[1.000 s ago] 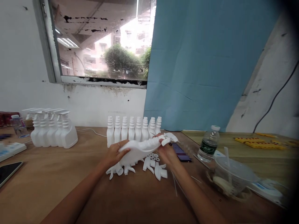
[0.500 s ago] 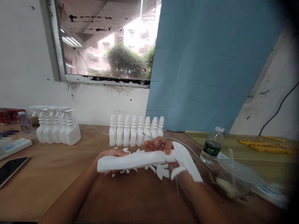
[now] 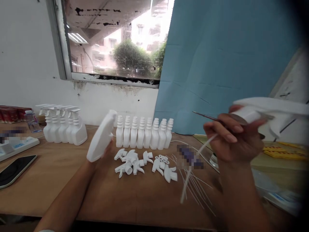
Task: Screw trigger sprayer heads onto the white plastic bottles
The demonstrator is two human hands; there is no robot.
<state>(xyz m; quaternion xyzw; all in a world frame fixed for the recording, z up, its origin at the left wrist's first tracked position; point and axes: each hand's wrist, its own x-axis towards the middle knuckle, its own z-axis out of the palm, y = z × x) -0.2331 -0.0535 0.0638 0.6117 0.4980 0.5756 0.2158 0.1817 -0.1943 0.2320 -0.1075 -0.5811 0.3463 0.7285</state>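
My left hand [image 3: 107, 149] is closed around a white spray bottle [image 3: 100, 138], tilted and without its head; the bottle hides most of the fingers. Raised at the right, my right hand [image 3: 235, 138] grips a white trigger sprayer head [image 3: 272, 108], with its dip tube [image 3: 190, 169] slanting down to the left. A thin metal tool [image 3: 205, 115] also sticks out from between the right fingers. Loose trigger heads [image 3: 131, 158] lie on the table between my arms, beside small white rings [image 3: 162, 159] and several thin tubes [image 3: 195, 183].
Headless white bottles [image 3: 142, 133] stand in a row by the wall. Bottles with heads fitted [image 3: 64, 127] stand at the left, near a phone [image 3: 16, 169] and a power strip [image 3: 18, 146]. Yellow pieces [image 3: 282, 153] lie at the far right.
The trigger head and its tube have come off the bottle. My right hand has lifted them up to the right, while my left hand has drawn the bottle left and tilted it upward.
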